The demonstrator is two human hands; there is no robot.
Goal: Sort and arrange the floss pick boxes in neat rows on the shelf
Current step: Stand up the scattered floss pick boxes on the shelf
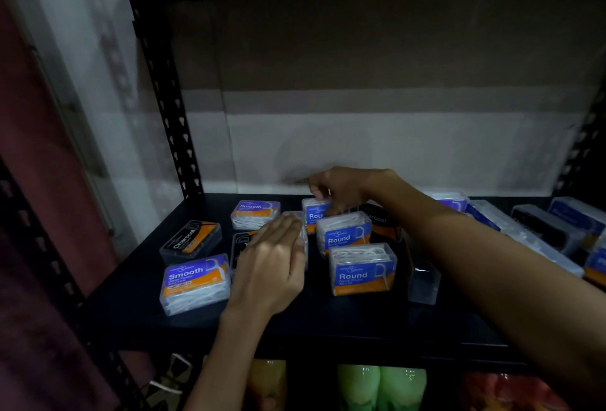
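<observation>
Boxes (362, 268) are left scattered across the shelf (328, 322), not yet in rows. Rearmost Round box (314, 213) is pinched by the right hand (341, 189) near the back edge, presumably for alignment; the left hand (273, 263) is laid flat over a clear box (300, 230).

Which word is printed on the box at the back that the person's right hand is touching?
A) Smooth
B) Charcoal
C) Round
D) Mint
C: the right hand reaches to the back of the shelf, and its fingers curl over the top of a blue-labelled box whose visible letters begin "Rou", matching the two Round boxes in front of it.
</observation>
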